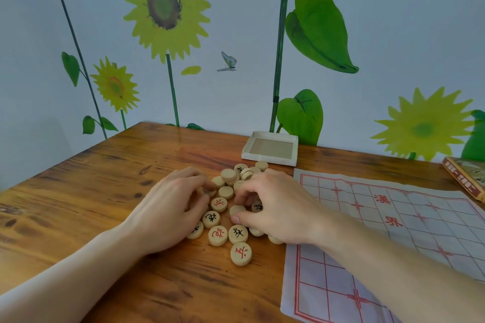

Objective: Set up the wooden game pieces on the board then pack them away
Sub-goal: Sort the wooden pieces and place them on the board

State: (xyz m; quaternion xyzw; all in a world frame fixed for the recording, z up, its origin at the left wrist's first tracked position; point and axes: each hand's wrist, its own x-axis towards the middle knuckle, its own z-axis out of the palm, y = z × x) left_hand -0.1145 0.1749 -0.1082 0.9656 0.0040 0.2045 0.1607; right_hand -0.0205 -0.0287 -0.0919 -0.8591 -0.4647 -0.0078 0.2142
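Note:
Several round wooden game pieces (226,191) with red or black characters lie in a loose heap on the wooden table (91,191). My left hand (173,207) rests on the heap's left side, fingers curled and pinching a piece (210,191). Over the right side, my right hand (275,207) pinches a blank-faced piece (237,210) between thumb and fingers. A red-marked piece (241,253) lies nearest me. The paper board (409,231) with a red grid lies flat to the right, with no pieces on it.
An empty white box tray (270,159) stands behind the heap near the wall. A printed box lid (464,178) lies at the table's far right edge. The sunflower-patterned wall runs along the back of the table.

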